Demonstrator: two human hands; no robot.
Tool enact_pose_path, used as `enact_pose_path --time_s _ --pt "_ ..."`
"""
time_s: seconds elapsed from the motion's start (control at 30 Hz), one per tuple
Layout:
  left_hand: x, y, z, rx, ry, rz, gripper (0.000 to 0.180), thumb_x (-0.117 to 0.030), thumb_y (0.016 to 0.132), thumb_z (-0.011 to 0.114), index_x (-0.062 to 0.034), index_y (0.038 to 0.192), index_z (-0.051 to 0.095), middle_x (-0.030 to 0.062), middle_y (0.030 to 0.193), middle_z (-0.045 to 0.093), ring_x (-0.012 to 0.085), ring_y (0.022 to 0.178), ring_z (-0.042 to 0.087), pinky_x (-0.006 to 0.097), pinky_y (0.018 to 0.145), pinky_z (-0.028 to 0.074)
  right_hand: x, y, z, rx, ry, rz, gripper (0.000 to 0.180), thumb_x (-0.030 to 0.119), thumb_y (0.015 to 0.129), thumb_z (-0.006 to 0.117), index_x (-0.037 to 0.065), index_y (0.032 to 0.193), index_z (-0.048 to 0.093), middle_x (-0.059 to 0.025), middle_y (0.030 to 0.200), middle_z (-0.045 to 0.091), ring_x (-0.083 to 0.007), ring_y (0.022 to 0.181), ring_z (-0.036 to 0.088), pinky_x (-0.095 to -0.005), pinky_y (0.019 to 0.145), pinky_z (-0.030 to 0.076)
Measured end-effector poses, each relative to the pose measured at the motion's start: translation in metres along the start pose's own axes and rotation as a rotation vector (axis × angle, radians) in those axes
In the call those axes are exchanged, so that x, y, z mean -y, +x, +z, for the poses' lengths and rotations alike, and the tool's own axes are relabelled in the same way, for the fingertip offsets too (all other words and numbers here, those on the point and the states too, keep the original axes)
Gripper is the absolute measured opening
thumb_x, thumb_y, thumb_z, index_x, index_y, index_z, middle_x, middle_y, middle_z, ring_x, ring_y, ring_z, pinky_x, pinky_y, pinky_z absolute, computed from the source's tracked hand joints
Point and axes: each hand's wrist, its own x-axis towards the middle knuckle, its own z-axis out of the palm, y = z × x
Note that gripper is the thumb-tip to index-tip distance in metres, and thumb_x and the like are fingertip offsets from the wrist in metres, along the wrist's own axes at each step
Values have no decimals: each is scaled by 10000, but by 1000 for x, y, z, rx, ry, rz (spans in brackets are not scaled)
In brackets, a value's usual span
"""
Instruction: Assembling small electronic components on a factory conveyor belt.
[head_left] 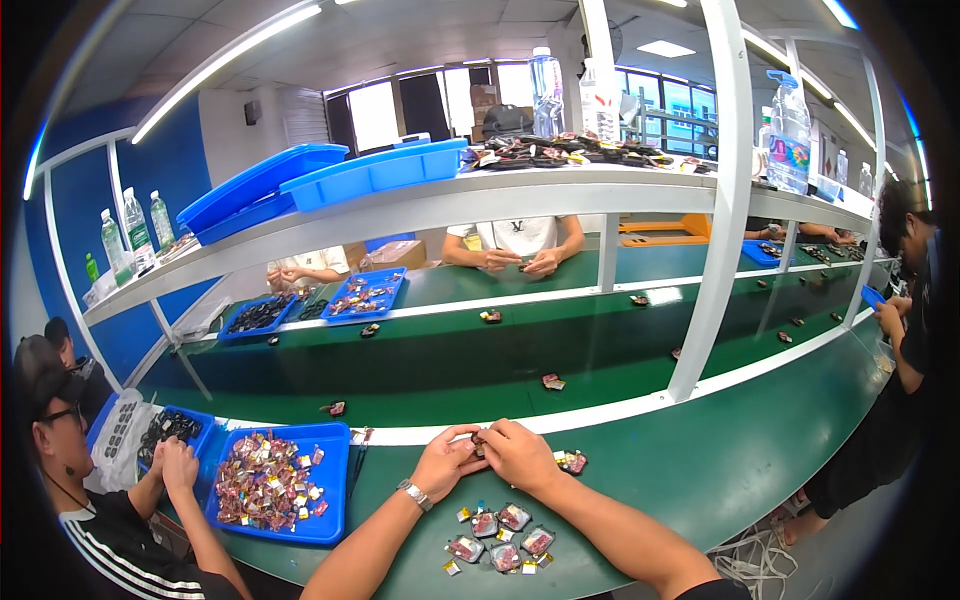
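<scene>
My left hand (446, 468), with a metal watch on its wrist, and my right hand (520, 458) meet above the green bench. Between their fingertips is a small dark electronic part (479, 447), mostly covered by the fingers. Close by my right hand lies another small assembly (572, 461), dark-cased with pink and white parts. Nearer to me, between my forearms, several similar assemblies (484, 524) are grouped on the bench with small silver-and-yellow pieces (452, 567) around them.
Left of me, a blue tray (343, 505) holds a heap of small pinkish circuit pieces. A person (120, 510) works beside it. Ahead, a green conveyor belt (460, 385) carries scattered assemblies, below a white shelf (420, 212) with blue bins and bottles. A white post (722, 200) rises right of centre.
</scene>
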Motion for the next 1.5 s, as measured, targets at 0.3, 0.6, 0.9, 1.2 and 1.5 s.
enact_pose_path --time_s 0.3,0.6,0.9,1.2,1.5 --pt "2 -1 2 6 -56 -10 289 -50 954 522 -5 1235 473 119 1137 599 242 1103 590 438 1004 489 -7 3 -2 -25 -104 -177 186 88 745 634 73 930 629 -47 857 580 -213 816 593 -342 664 534" --pt "0 -1 1 -7 -101 -18 321 -49 946 536 0 1254 458 136 1141 608 248 1076 608 423 991 502 -11 6 -14 -8 -22 -282 205 84 732 648 86 937 639 -36 843 583 -217 817 588 -355 722 504" --pt "1 -1 4 -9 -2 -1 308 -53 941 549 -1 1236 476 130 1131 616 232 1071 613 402 964 522 -10 7 -19 27 56 -183 218 70 719 719 78 921 639 -59 904 566 -249 841 573 -367 729 495" --pt "4 -1 7 -32 104 4 282 -2 963 463 13 1244 467 143 1147 603 222 1064 617 364 940 543 -13 7 -21 144 135 -157 190 64 713 724 75 859 604 -64 911 545 -269 874 549 -380 761 477" --pt "4 -1 6 -23 134 -4 285 9 965 447 17 1250 459 156 1149 599 231 1069 615 358 938 543 -17 6 -25 155 105 -171 172 113 751 729 112 915 677 -78 1014 558 -274 987 549 -386 847 470"
